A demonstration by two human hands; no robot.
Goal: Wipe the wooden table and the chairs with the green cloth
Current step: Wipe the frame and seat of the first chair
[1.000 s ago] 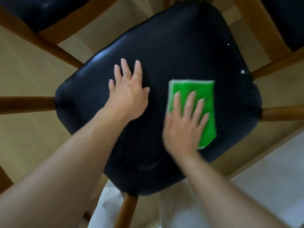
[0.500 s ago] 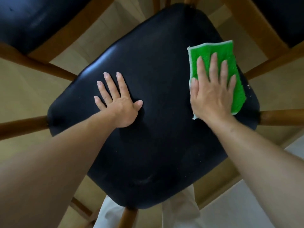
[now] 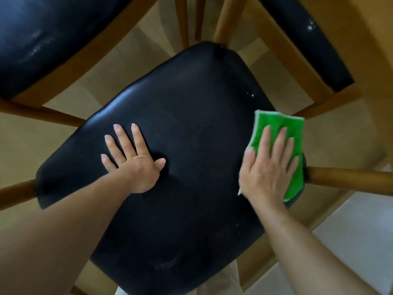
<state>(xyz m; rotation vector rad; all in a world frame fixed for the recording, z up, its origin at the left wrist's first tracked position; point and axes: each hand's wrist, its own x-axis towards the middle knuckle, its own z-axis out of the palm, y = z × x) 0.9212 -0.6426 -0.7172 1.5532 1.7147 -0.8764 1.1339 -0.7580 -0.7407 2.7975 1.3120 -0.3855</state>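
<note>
The right grip (image 3: 268, 167) lies flat on the green cloth (image 3: 294, 133), fingers straight and slightly spread, the palm pressing the cloth down without curling round it. The cloth sits at the right edge of the black padded seat (image 3: 191, 116) of the near chair, its far end showing beyond the fingertips, its right side reaching the seat's rim just above a wooden chair leg (image 3: 348, 179) that runs off to the right. A pale edging shows along the cloth's top and left borders.

The left grip (image 3: 134, 158) is also spread flat, fingers straight, pressing directly on the seat's left-centre with the thumb pointing toward the middle. The two are well apart, with bare black upholstery between them. A few small white specks (image 3: 251, 94) dot the seat near its far right part.

Another black chair seat (image 3: 38, 39) on a wooden frame fills the upper left, and a third dark padded piece (image 3: 308, 39) on wooden rails slants across the upper right. Light wooden floor (image 3: 17, 141) shows beneath the chair, and a pale grey surface (image 3: 361, 241) lies at lower right.
</note>
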